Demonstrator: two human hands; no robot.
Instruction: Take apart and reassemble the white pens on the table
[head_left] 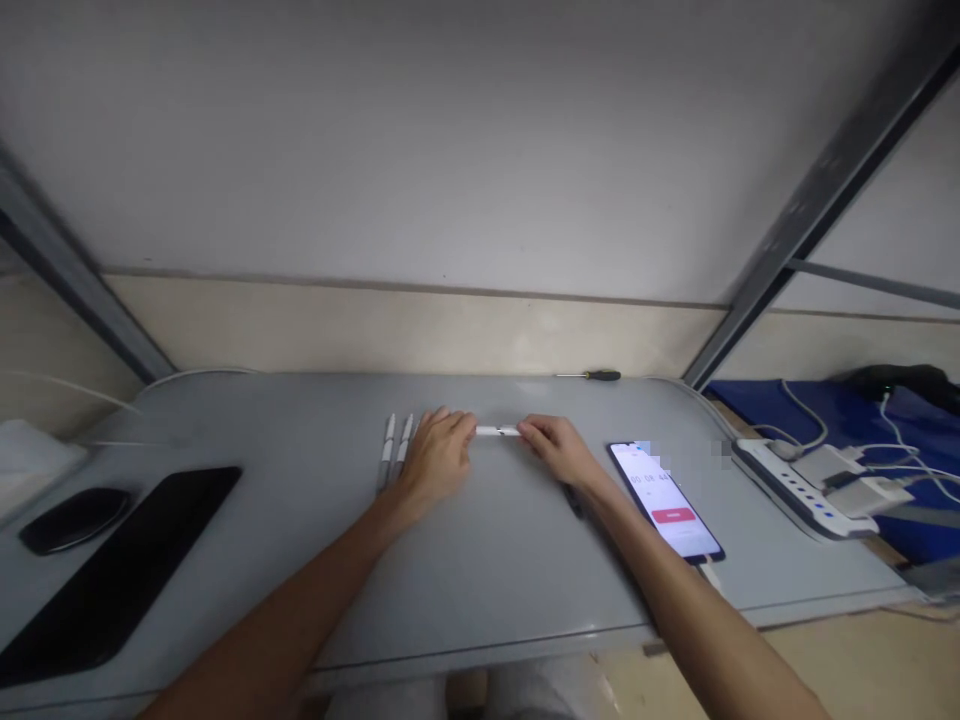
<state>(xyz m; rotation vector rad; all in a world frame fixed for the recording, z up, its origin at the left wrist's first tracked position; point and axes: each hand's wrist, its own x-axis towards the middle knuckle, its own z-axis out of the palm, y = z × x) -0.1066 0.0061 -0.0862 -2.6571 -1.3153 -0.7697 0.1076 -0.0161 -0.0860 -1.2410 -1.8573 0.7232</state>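
Note:
Both my hands meet near the middle of the grey table (487, 560). My left hand (439, 455) and my right hand (555, 448) each grip one end of a white pen (499, 431) held level just above the table. Two more white pens (394, 450) lie side by side just left of my left hand. A dark pen-like object (574, 500) lies under my right wrist, mostly hidden.
A phone (667, 500) with a lit screen lies right of my right hand, its cable at the near end. A power strip (795, 490) with plugs sits far right. A black keyboard (112, 570) and mouse (75, 518) are left. A screwdriver (596, 375) lies at the back.

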